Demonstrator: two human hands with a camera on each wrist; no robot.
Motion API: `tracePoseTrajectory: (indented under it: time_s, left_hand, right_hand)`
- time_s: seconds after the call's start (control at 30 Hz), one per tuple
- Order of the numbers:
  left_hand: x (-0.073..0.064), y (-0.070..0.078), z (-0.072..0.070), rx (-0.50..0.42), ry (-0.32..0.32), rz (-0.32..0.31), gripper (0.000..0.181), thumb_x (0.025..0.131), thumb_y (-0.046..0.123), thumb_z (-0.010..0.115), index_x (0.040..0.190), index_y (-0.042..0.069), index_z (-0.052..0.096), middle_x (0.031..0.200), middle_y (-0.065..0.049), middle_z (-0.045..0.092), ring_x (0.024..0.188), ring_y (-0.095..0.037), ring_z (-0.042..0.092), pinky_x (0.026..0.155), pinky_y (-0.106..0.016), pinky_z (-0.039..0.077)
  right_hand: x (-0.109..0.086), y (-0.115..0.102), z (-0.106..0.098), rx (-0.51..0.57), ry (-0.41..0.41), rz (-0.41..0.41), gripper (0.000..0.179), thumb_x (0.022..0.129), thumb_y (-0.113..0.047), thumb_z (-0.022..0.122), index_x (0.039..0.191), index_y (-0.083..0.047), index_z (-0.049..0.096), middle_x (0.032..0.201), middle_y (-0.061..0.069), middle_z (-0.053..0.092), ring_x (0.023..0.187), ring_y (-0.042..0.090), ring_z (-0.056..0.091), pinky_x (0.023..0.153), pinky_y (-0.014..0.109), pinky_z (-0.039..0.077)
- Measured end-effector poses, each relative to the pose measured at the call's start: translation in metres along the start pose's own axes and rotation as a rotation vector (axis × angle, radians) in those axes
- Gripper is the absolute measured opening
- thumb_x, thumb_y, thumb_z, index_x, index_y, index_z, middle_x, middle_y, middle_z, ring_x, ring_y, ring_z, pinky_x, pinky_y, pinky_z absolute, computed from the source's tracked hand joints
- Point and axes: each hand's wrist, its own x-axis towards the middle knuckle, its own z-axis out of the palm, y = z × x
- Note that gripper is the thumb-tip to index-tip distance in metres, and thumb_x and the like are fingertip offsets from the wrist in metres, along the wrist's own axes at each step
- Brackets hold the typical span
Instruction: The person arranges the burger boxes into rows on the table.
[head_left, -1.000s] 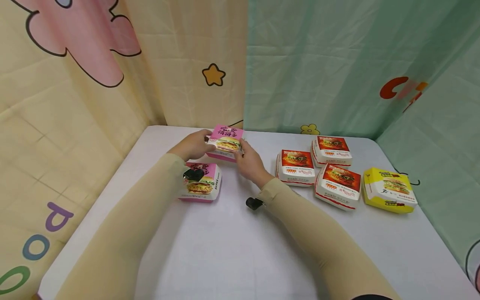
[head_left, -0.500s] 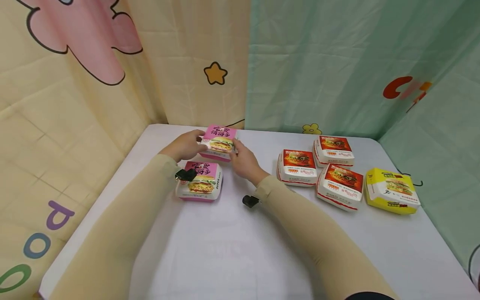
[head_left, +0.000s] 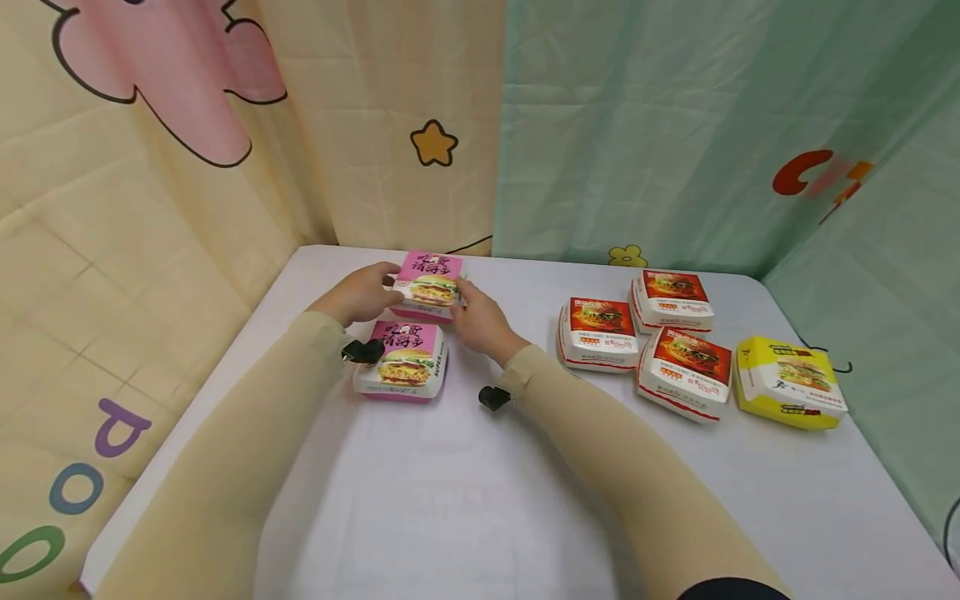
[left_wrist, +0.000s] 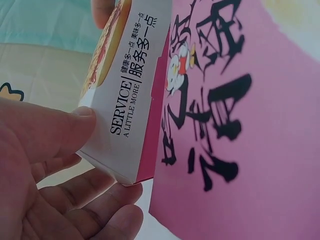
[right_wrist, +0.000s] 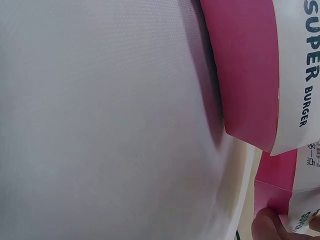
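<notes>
A pink-and-white burger box [head_left: 427, 283] is near the back edge of the table, between both hands. My left hand [head_left: 352, 297] grips its left side; in the left wrist view the thumb presses the white face and the other fingers lie behind and under it. My right hand [head_left: 483, 322] holds the right side, and its fingertips [right_wrist: 267, 225] show at the pink corner in the right wrist view. A second pink burger box [head_left: 408, 364] stands just in front of the held one, its lid [left_wrist: 235, 145] filling the right of the left wrist view.
On the right are three red-and-white burger boxes [head_left: 684, 375] grouped close together and one yellow-and-white burger box [head_left: 791, 383]. The white table [head_left: 450, 500] ends against a patterned curtain [head_left: 405, 183]. A black wrist camera [head_left: 493, 397] hangs below the right sleeve.
Both hands have moved left with the held pink box, which now sits almost directly behind the second pink box. The other boxes have stayed in place while the head view shifted slightly.
</notes>
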Motion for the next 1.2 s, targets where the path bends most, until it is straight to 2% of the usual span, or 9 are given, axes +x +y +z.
tracePoseTrajectory:
  time_s: [0.4,0.9,1.2]
  left_hand:
    - [0.003,-0.008,-0.001,-0.019,-0.014,-0.023,0.069,0.104,0.028,0.06,0.163,0.007,0.033,0.162,-0.023,0.044,0.149,-0.044,0.042,0.121,-0.063,0.036]
    - [0.008,-0.016,0.001,-0.015,-0.032,-0.042,0.067,0.105,0.026,0.058,0.164,0.008,0.031,0.163,-0.022,0.043,0.151,-0.044,0.04,0.122,-0.063,0.035]
    - [0.01,-0.019,0.002,0.002,-0.037,-0.05,0.066,0.105,0.023,0.055,0.164,0.007,0.032,0.163,-0.022,0.042,0.151,-0.045,0.039,0.122,-0.064,0.034]
  right_hand:
    - [0.006,0.0,0.004,-0.021,-0.041,-0.002,0.062,0.113,-0.025,0.047,0.169,-0.014,0.022,0.175,0.007,0.026,0.162,0.024,0.025,0.131,0.039,0.024]
    - [0.013,0.001,0.006,-0.017,-0.082,0.025,0.062,0.113,-0.029,0.046,0.169,-0.015,0.023,0.175,0.01,0.025,0.163,0.025,0.022,0.132,0.039,0.021]
    - [0.016,0.005,0.009,-0.069,-0.082,0.012,0.059,0.113,-0.029,0.048,0.167,-0.014,0.029,0.171,0.008,0.037,0.159,0.027,0.033,0.13,0.043,0.029]
